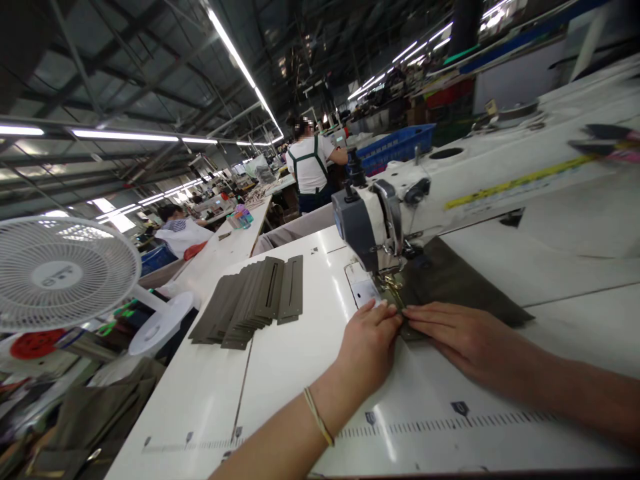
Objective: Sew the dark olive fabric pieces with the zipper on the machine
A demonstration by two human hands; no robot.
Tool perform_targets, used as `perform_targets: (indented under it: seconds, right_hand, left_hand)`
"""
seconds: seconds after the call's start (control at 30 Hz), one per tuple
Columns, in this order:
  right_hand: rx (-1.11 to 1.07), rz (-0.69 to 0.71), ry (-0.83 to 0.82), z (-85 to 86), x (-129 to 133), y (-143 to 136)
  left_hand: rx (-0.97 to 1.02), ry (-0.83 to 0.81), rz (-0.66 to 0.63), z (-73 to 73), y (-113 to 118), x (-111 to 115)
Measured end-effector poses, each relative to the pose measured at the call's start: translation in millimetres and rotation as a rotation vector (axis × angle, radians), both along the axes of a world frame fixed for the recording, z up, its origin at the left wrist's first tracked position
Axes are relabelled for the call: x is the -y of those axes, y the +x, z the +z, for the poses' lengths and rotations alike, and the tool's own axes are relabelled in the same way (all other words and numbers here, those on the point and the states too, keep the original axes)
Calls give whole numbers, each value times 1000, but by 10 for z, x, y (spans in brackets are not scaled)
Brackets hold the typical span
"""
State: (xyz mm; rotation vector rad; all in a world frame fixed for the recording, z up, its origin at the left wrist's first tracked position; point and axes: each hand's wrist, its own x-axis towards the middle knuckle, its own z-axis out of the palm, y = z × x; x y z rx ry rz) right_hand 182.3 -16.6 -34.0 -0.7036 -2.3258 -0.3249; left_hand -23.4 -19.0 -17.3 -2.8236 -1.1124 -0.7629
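Desk point(280, 373): white and smooth, so the cloth may slide.
Sewing machine point(380, 227): its needle stands close ahead of the fingertips, a puncture risk.
Olive fabric piece point(450, 280): under the presser foot; may skew.
Right hand point(465, 337): fingers flat, pressing fabric.
Left hand point(370, 347): fingers loosely curled at the fabric's edge.

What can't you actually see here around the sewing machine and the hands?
Head view only:
- Needle: hidden behind the presser foot.
- Dark fabric front edge: covered by left hand and right hand.
- Tape measure markings: blurred.
- Sewing machine: cut off at right edge.
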Motion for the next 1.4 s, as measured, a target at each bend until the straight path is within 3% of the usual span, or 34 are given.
perform_targets:
  seconds: [0.47,0.77,1.0,1.13,1.4]
  right_hand:
    - [-90,47,-20,143,-81,-86]
    - [-76,58,-7,52,-311,-93]
    - [-7,-64,101,-27,-220,-25]
    - [65,-108,211,-28,-149,-37]
    - [51,-105,171,-17,-195,-54]
  left_hand:
    - [-62,61,-78,96,-31,-160]
    - [-8,42,-66,61,-37,-359]
    - [6,60,59,76,-43,-150]
    - [-45,106,31,31,-54,-40]
    - [-166,189,-15,64,-46,-137]
